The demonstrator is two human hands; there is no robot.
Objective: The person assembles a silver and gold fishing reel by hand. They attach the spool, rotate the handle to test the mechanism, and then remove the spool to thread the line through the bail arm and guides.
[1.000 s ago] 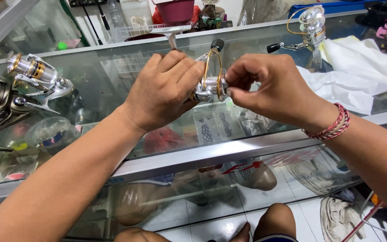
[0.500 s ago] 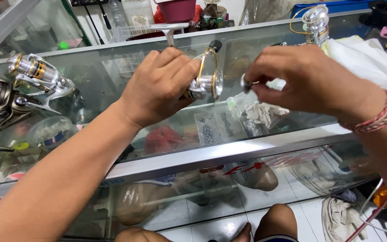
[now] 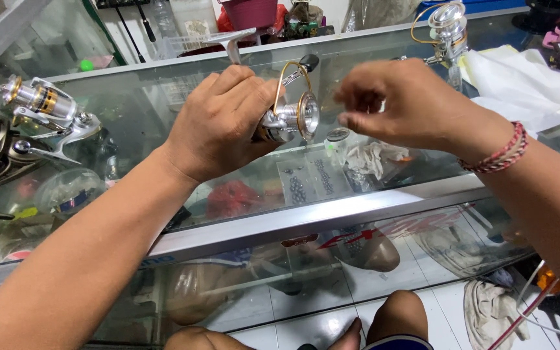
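My left hand point(image 3: 218, 123) grips a silver and gold spinning fishing reel point(image 3: 290, 116) above the glass counter point(image 3: 358, 210), spool end facing right and bail wire arched over it. My right hand point(image 3: 409, 107) hovers a little to the right of the spool, apart from the reel, fingers bunched and curled downward. A small round cap point(image 3: 338, 134) sits just under those fingertips, by the glass. Whether the fingers touch it is unclear. A red braided bracelet point(image 3: 503, 149) circles my right wrist.
Two more reels point(image 3: 40, 104) lie on the counter at the left, and another silver reel point(image 3: 448, 26) stands at the back right beside a white cloth point(image 3: 526, 78). Small bags and tackle show through the glass. My knees point(image 3: 396, 317) are below.
My right hand has left the spool end of the reel and drawn to the right, taking a small round piece with it. The left hand has kept hold of the reel, tilting it slightly.
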